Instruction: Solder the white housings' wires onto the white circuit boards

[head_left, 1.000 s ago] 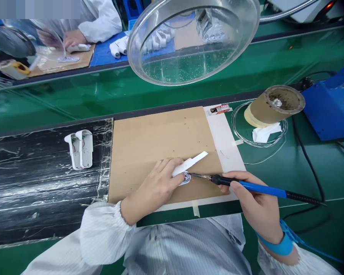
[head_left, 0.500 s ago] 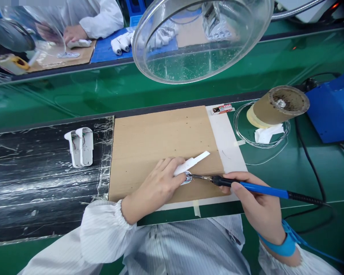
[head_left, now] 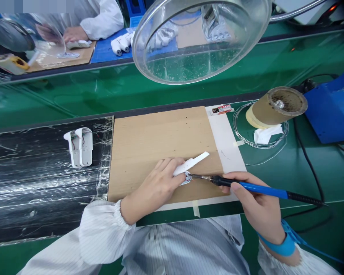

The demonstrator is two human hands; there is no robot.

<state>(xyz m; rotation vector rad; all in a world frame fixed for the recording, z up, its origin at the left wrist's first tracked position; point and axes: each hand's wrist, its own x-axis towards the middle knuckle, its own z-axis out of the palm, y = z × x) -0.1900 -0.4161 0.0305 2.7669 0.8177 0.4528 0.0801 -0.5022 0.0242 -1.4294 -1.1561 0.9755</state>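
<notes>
My left hand rests on the brown cardboard sheet, its fingers closed on a white plastic housing whose narrow end points to the upper right. Beside the fingertips lies a small round white part with dark markings, partly covered by the hand. My right hand grips a soldering iron with a blue and black handle. The iron's metal tip reaches left to the round part and appears to touch it; the exact contact is too small to make out.
Two white housings with wires lie on the black-wrapped surface at left. Solder wire is coiled around a brown cup-like holder, near a blue box. A magnifier lens hangs overhead. Across the green divider, a co-worker's hand holds a white part.
Both hands, the housing and the soldering iron keep almost the same place. Only a very slight shift of the whole view shows.
</notes>
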